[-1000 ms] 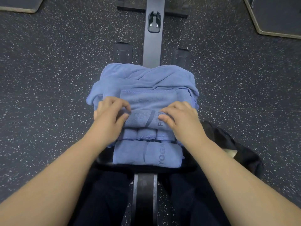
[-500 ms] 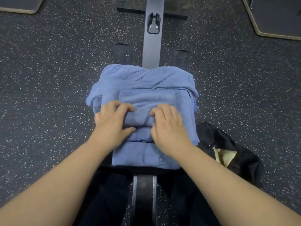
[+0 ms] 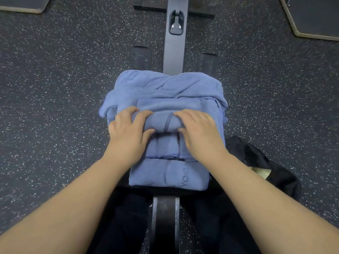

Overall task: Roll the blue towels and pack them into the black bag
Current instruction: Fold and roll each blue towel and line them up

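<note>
1. The roll of soft blue microfibre towel (image 3: pixel 165 121) has travelled further from the person since a second ago, along the black padded bench (image 3: pixel 124 182).
2. Left hand (image 3: pixel 128 132) and right hand (image 3: pixel 200 132) curl over it, gripping.
3. Rolling nears completion; the black fabric bag (image 3: pixel 275 173) waits by the bench's right edge.

Head view, steeply downward, close over towels (image 3: pixel 168 99), edges warped

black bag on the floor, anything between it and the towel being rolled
Nothing visible blocks the way. Both hands, left hand and right hand, grip the rolled towel on the blue pile. The black bag lies on the floor beside the right forearm; only that arm crosses the gap. Its opening is partly hidden.
</note>
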`<act>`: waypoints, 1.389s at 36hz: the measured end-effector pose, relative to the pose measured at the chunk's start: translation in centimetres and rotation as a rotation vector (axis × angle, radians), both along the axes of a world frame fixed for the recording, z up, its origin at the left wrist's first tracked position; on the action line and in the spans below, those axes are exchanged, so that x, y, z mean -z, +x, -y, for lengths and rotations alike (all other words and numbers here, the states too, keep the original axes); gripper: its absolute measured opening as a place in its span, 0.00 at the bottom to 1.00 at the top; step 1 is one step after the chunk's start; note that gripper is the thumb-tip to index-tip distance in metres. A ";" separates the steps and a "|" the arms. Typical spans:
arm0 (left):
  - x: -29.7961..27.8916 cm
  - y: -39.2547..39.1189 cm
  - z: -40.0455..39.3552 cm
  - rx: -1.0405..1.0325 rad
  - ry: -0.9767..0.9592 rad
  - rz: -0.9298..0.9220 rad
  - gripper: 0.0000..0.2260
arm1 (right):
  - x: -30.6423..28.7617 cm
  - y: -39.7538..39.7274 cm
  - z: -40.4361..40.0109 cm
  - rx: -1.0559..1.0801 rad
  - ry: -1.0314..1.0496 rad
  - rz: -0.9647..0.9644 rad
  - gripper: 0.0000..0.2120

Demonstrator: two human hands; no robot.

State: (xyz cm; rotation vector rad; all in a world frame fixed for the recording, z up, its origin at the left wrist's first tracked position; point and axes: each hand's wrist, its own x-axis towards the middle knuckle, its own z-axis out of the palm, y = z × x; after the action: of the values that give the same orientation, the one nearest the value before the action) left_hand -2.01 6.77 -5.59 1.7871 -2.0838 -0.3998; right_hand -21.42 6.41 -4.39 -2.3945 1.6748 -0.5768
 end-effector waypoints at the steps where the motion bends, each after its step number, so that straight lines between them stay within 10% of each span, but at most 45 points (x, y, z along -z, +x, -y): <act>1: -0.1 0.0 0.0 0.024 -0.020 -0.015 0.20 | 0.0 0.0 0.1 0.001 0.005 0.000 0.17; 16: -0.8 -0.7 -0.3 0.224 -0.072 -0.009 0.12 | -1.9 -1.1 0.7 -0.084 0.349 -0.047 0.15; 25: -0.6 -2.1 -0.5 0.015 0.049 0.093 0.22 | -1.6 1.3 -0.9 0.034 0.012 0.026 0.11; 29: -0.9 -2.0 -0.4 -0.015 -0.048 0.089 0.19 | -1.1 1.0 -1.0 -0.016 0.114 -0.070 0.24; 33: -1.5 -2.3 -0.7 -0.139 -0.214 -0.039 0.16 | -1.1 1.2 -0.7 0.040 0.138 -0.038 0.24; 42: -0.9 -3.4 -1.0 0.013 0.214 -0.501 0.21 | -1.7 2.3 -0.8 0.148 0.224 -0.071 0.25; 50: -2.9 -3.2 -0.3 0.000 0.263 -0.848 0.21 | -2.4 2.8 -1.2 0.057 0.280 0.266 0.27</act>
State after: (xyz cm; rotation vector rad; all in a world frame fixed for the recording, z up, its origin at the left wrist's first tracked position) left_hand -5.21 7.10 -2.68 1.3667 -1.4602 -1.2259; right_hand -18.64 7.62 -2.03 -1.9864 1.5947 -0.5950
